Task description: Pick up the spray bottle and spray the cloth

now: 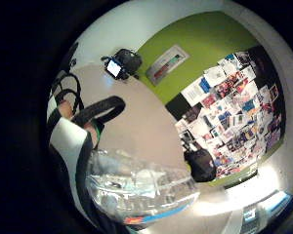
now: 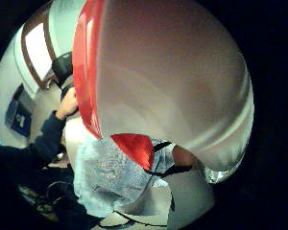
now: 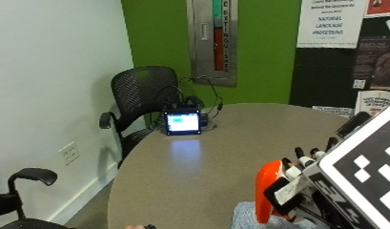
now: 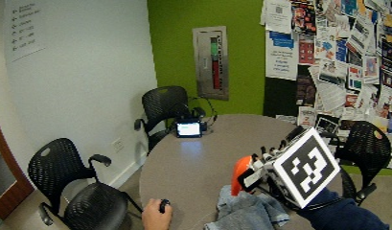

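Note:
My gloved right hand (image 4: 264,180) grips a spray bottle, whose orange-red spray head (image 4: 241,174) points left above the table. In the outside view the same spray head (image 3: 268,192) hangs just above a blue-grey cloth (image 3: 246,214). The cloth (image 4: 247,212) lies crumpled on the round table (image 4: 201,158) near its front edge, below the bottle. The clear bottle body (image 1: 136,187) fills the little finger side palm view. In the thumb side palm view the red head and trigger (image 2: 134,147) sit close to the palm, with the cloth (image 2: 108,177) beneath.
A small lit screen device (image 4: 189,128) with cables stands at the table's far side. Black mesh chairs (image 4: 165,108) stand behind and to the left of the table. A bare left hand (image 4: 156,216) rests at the front edge on a small black object. Posters cover the right wall.

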